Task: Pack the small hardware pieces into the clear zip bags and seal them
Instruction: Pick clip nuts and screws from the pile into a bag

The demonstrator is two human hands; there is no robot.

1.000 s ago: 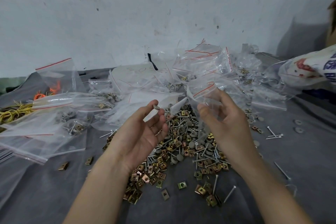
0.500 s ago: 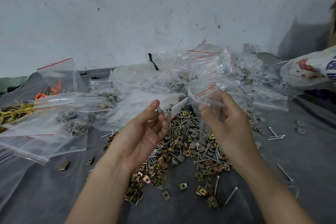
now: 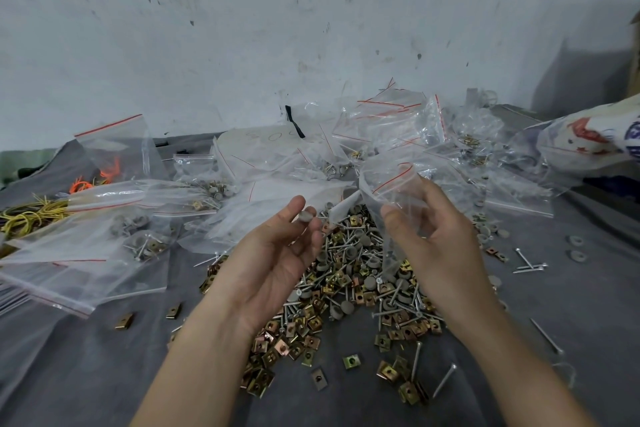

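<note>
A heap of small hardware (image 3: pixel 356 274) lies on the grey cloth: brass clip nuts, screws and grey round caps. My left hand (image 3: pixel 273 260) hovers palm up over the heap's left side and pinches a grey round cap (image 3: pixel 304 217) between thumb and fingertips. My right hand (image 3: pixel 433 243) holds a clear zip bag (image 3: pixel 388 184) with a red seal line, its mouth raised toward the left hand. The bag looks empty. A short gap separates the cap from the bag's mouth.
Filled and empty clear zip bags (image 3: pixel 114 239) cover the left and back of the cloth. Yellow and orange wire bundles (image 3: pixel 31 215) lie at far left. Loose screws and caps (image 3: pixel 530 263) are scattered at right. A patterned sleeve (image 3: pixel 595 139) shows at the right edge.
My left hand has lifted slightly toward the bag, keeping the grey cap in its fingertips. The right hand holds the bag in almost the same place.
</note>
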